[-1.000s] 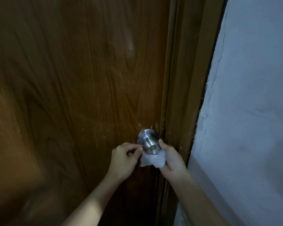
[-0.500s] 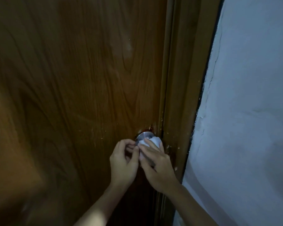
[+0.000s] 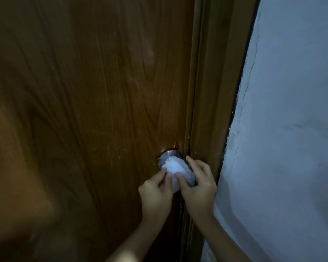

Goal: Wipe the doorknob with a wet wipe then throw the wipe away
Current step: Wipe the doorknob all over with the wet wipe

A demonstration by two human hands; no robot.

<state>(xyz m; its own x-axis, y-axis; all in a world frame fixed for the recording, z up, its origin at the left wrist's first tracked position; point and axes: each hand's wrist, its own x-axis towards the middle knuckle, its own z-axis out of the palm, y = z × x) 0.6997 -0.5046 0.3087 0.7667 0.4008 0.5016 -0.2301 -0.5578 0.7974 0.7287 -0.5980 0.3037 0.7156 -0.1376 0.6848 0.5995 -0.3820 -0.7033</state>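
Seen from the head camera, the doorknob (image 3: 169, 155) is sticking straight out of the wooden door (image 3: 83, 110), its axis pointing away from the door face and toward the person, low in the picture and close to the door's right edge. Only the metal collar at its base is showing; the rounded front is lying under the white wet wipe (image 3: 179, 172), which is draping over the knob and trailing down a little below it.

Just right of the knob, the brown door frame (image 3: 214, 91) is running top to bottom, and beyond it a pale, cracked wall (image 3: 292, 129) is filling the right side. The frame is standing very near the right hand's knuckles, leaving little room on that side. The light is dim and the left part of the door is looking blurred.

The left hand (image 3: 156, 193) is reaching up from below, forearm angling in from the bottom centre, its fingers curling and its thumb and forefinger pinching the wipe's left edge against the knob. The right hand (image 3: 197, 183) is coming in from the lower right, fingers bending around the right side of the wipe-covered knob, thumb pressing on the front of the wipe. The wipe is hiding the contact beneath, so the right hand is probably clasping the knob through it.
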